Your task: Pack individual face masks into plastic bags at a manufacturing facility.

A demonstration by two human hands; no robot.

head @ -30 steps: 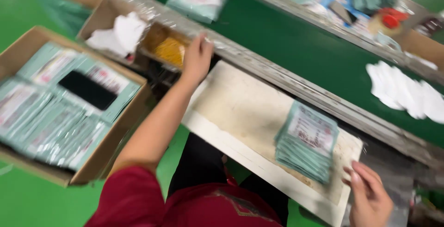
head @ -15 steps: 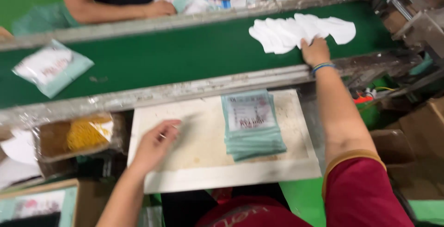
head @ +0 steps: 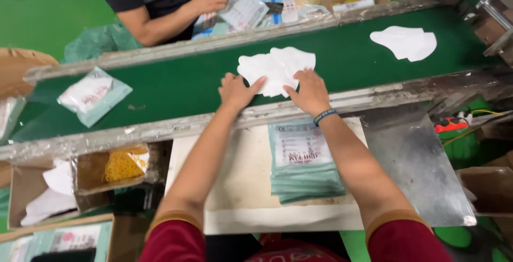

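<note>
Green belt (head: 160,88): hands (head: 235,91) (head: 309,92) on white masks (head: 275,67).

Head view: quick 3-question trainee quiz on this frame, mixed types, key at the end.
1. True or false: both hands rest on the pile of white fabric pieces on the green conveyor belt.
2. What lies on the pale work board between the forearms? A) roll of tape B) stack of teal flat pouches C) scissors
3. Which wrist wears the blue band?

Key: 1 true: left hand and right hand both touch it. 2 B. 3 right.
</note>
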